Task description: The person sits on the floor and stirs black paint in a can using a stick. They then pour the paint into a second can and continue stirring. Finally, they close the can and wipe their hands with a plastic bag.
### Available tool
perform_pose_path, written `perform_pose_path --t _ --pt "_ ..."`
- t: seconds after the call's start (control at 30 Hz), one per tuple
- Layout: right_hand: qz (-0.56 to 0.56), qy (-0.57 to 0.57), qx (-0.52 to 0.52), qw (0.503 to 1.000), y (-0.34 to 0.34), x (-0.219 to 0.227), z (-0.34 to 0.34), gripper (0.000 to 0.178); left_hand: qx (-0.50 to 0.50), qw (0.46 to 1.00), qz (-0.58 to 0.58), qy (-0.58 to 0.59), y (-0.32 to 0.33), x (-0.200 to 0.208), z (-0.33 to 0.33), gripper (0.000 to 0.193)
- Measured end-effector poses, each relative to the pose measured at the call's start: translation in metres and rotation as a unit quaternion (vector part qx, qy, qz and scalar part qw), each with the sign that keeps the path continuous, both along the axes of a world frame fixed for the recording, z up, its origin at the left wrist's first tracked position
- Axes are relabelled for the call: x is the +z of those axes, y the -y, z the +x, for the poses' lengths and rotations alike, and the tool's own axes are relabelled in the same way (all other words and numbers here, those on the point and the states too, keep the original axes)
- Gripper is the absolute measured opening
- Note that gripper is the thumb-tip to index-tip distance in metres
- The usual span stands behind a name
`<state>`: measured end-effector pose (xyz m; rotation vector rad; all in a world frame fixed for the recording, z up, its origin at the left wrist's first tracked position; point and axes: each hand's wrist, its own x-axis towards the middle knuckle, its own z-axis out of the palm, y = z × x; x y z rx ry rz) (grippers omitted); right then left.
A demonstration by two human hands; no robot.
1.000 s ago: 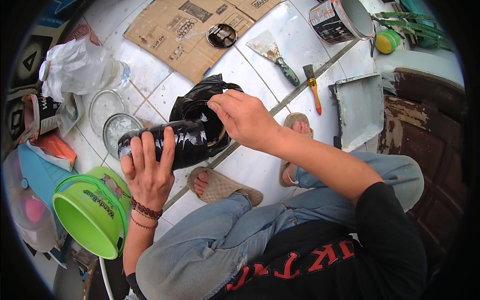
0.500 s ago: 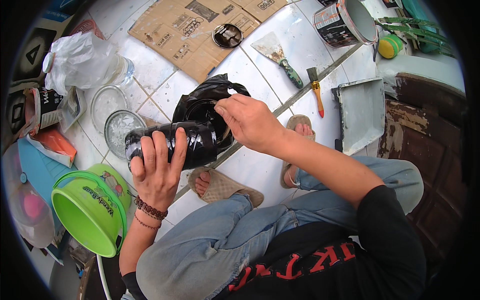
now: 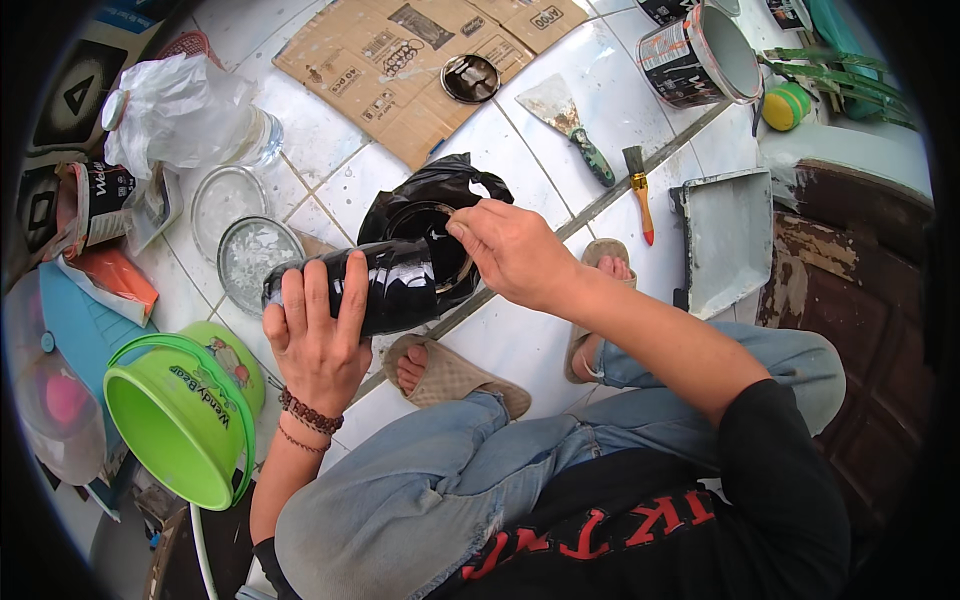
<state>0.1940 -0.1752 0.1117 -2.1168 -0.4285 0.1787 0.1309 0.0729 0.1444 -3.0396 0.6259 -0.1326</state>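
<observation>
My left hand [image 3: 320, 320] grips a glossy black cylindrical container [image 3: 400, 285], lying on its side with its right end at a round open pot. The pot's pale rim [image 3: 466, 272] shows in part, with dark glossy contents and a crumpled black plastic bag [image 3: 435, 186] around it. At the pot's far right edge, my right hand [image 3: 510, 250] is closed in a pinch. Whatever lies between those fingertips is too hidden to name. The container's join with the pot is partly covered by shadow and black plastic.
A dark-smeared lid [image 3: 470, 78] rests on flattened cardboard [image 3: 400, 65]. To the right are a scraper [image 3: 592, 158], a paintbrush [image 3: 638, 190], a paint tray [image 3: 735, 240] and a grey-lined bucket [image 3: 730, 55]. Two round lids [image 3: 250, 255], a wrapped bottle [image 3: 180, 120] and a green bucket [image 3: 165, 425] are left.
The whole view has shifted slightly, so things sit a little lower and farther right. Both hands keep nearly the same hold, with the black container still against the pot.
</observation>
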Motion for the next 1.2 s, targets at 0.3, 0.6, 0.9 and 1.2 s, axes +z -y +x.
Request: perform_pose_path --t 0.3,0.6,0.9,1.2 --pt "-0.010 -0.025 0.023 0.999 -0.002 0.003 -0.001 0.010 0.105 0.977 -0.175 -0.057 -0.003 -0.009 -0.005 0.084" --pt "-0.007 0.006 0.023 1.000 -0.004 0.002 -0.005 0.012 0.172 0.941 -0.266 -0.122 -0.013 -0.023 -0.013 0.090" --pt "-0.010 -0.009 0.011 1.000 -0.011 0.011 -0.004 0.013 0.187 0.910 -0.339 -0.149 -0.019 -0.042 -0.025 0.097" --pt "-0.016 -0.015 -0.021 1.000 -0.015 0.022 0.003 0.013 0.246 0.825 -0.488 -0.142 -0.019 -0.053 -0.032 0.092"
